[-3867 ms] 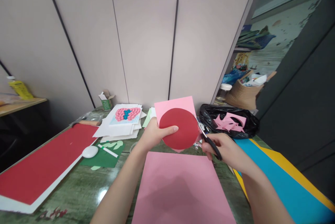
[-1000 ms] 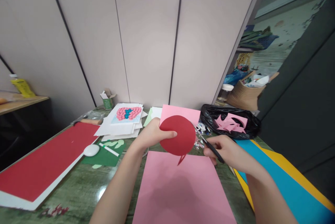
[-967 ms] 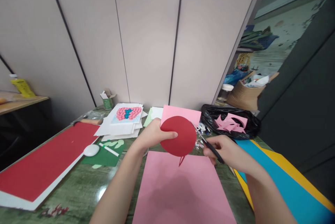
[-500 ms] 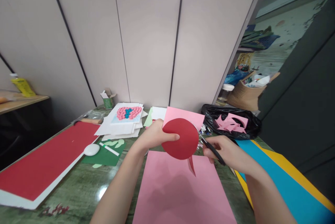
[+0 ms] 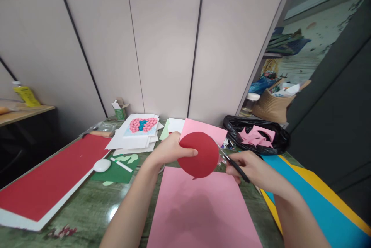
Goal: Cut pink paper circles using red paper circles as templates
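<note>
A red paper circle (image 5: pixel 199 165) is pinched in my left hand (image 5: pixel 173 150), the thumb lying across its face. My right hand (image 5: pixel 249 169) is closed around the black handles of a pair of scissors (image 5: pixel 236 167). The blades reach up to the circle's right edge. A small pointed bit of red paper shows under the circle's lower rim. Below both hands lies a large pink sheet (image 5: pixel 203 213) on the green table, and another pink sheet (image 5: pixel 203 129) is behind the circle.
At the right, a black plastic bag (image 5: pixel 285 140) holds pink paper scraps (image 5: pixel 256 136). Blue card (image 5: pixel 313 201) and yellow card lie near my right arm. Leftward are a red sheet (image 5: pixel 58 178), a white oval object (image 5: pixel 102 165), green paper (image 5: pixel 113 177) and a picture with pink dots (image 5: pixel 143 125).
The red circle has shifted slightly left and down. The thin red strip that hung under its right side has gone from there; a small tip now shows farther left.
</note>
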`<state>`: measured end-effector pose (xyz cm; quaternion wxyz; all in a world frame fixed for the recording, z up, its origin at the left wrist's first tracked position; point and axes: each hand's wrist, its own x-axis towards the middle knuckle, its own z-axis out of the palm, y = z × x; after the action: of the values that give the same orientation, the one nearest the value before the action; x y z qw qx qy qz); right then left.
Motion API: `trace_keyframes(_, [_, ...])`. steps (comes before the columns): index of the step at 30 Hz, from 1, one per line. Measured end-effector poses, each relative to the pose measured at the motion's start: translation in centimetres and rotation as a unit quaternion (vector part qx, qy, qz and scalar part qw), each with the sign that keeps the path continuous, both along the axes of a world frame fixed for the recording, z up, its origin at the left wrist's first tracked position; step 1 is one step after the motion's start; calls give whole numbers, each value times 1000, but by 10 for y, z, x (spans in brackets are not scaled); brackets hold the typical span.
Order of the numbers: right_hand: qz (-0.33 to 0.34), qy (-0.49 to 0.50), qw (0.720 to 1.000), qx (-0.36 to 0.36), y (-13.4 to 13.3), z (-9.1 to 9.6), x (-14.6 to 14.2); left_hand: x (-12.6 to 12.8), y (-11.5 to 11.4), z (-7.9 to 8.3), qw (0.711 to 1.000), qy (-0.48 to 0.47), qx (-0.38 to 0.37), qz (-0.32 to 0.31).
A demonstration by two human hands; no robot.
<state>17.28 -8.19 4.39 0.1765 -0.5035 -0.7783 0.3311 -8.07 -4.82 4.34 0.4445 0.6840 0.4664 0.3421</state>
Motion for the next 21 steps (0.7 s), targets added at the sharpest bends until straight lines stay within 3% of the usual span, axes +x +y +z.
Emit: trace_keyframes(21, [-1, -19, 1000, 9, 2, -3, 4, 2, -5, 11, 999, 10, -6, -31])
